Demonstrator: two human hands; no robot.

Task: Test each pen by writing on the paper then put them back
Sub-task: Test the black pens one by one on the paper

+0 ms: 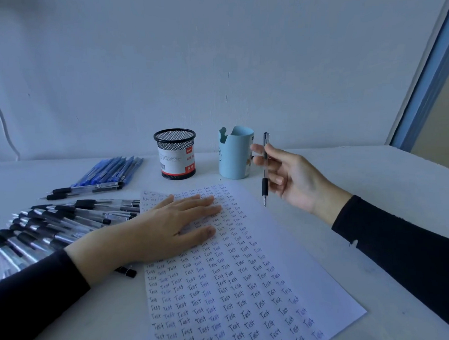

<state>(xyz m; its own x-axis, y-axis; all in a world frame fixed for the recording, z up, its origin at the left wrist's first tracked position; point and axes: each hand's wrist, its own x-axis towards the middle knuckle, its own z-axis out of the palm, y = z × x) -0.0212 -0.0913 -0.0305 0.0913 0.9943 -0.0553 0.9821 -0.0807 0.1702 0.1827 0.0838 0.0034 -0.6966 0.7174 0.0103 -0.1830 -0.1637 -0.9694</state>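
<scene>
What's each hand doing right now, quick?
Left hand: open, flat, pressing on the paper.
Right hand: holding a black pen upright, tip down, off the paper.

Table [358,180]: paper [250,283], pens [67,221], mesh holder [176,156], cup [234,158].

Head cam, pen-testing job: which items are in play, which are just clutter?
In play: pen in right hand; paper under left hand; black pens; blue pens.
Lying about: mesh cup, blue cup (maybe pen holders), binder clip.
</scene>
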